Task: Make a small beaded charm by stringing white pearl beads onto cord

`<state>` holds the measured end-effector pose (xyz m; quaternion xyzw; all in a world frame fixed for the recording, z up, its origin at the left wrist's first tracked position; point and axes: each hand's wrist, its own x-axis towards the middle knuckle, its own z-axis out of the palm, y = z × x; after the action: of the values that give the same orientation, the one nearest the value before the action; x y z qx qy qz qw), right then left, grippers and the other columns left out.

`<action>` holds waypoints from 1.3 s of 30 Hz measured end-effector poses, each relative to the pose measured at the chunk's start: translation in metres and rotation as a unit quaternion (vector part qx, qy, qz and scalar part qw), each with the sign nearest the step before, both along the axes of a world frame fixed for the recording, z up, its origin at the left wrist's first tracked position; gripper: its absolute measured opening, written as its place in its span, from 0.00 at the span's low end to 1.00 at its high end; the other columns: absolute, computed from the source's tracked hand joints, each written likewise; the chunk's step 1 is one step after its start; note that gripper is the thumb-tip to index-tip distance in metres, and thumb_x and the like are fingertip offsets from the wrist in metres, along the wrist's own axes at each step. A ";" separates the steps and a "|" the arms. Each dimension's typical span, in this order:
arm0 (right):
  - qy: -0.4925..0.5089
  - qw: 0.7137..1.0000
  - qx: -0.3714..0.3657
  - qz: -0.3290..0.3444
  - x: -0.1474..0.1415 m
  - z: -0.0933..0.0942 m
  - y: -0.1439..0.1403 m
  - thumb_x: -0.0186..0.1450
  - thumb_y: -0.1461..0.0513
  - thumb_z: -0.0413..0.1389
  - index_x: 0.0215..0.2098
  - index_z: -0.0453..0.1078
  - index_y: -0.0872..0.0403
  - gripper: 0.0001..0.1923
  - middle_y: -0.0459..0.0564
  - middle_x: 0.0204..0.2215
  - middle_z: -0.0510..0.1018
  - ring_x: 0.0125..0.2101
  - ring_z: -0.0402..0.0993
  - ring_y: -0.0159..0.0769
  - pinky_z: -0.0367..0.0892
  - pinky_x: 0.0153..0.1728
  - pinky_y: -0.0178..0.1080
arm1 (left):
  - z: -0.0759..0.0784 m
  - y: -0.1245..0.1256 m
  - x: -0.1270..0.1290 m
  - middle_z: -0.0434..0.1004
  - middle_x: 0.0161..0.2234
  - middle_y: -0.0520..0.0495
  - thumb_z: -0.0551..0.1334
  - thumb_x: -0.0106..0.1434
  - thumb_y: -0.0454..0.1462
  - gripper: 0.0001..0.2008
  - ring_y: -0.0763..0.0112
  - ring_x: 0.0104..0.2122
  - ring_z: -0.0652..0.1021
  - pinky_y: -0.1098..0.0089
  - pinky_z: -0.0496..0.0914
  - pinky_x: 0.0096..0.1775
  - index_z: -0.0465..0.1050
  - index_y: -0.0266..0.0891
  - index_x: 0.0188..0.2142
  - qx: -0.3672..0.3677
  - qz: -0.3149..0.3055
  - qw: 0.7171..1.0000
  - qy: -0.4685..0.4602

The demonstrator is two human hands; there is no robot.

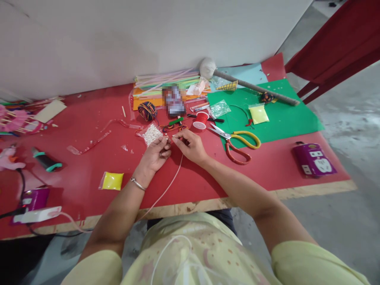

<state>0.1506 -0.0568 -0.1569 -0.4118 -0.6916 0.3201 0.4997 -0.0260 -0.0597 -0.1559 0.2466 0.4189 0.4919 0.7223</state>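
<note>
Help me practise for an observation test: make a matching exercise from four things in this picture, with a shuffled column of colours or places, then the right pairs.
Things:
1. beads
2. scissors
3. spool
4. bracelet

Colours and places:
A. yellow and red handles
B. round the left wrist
C. small, white, many together
D. red and white

Pairs: 1-C, 2-A, 3-D, 4-B
</note>
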 end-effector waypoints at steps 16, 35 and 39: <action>-0.029 0.998 0.051 0.010 -0.002 -0.008 -0.002 0.70 0.59 0.57 0.36 0.76 0.54 0.08 0.48 0.31 0.79 0.30 0.72 0.30 0.65 0.33 0.34 | 0.003 -0.001 0.002 0.71 0.25 0.54 0.79 0.47 0.33 0.16 0.84 0.22 0.69 0.85 0.58 0.18 0.74 0.34 0.30 -0.021 0.011 0.999 -0.040; -0.059 0.997 0.029 0.035 0.000 -0.014 -0.002 0.69 0.58 0.58 0.37 0.76 0.54 0.08 0.48 0.34 0.81 0.31 0.74 0.31 0.66 0.34 0.33 | 0.004 -0.006 0.009 0.70 0.18 0.52 0.77 0.43 0.37 0.14 0.80 0.17 0.66 0.79 0.56 0.18 0.73 0.36 0.24 0.049 0.061 0.991 0.111; -0.057 0.998 0.013 0.011 0.000 -0.016 -0.001 0.68 0.57 0.59 0.47 0.75 0.54 0.12 0.48 0.36 0.82 0.32 0.76 0.32 0.67 0.34 0.33 | 0.004 -0.007 0.011 0.68 0.18 0.53 0.77 0.44 0.39 0.16 0.80 0.17 0.65 0.78 0.55 0.18 0.73 0.37 0.25 0.057 0.061 0.989 0.125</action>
<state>0.1505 -0.0574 -0.1733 -0.4151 -0.7279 0.2924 0.4608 -0.0148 -0.0669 -0.1520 0.3208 0.4917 0.5233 0.6176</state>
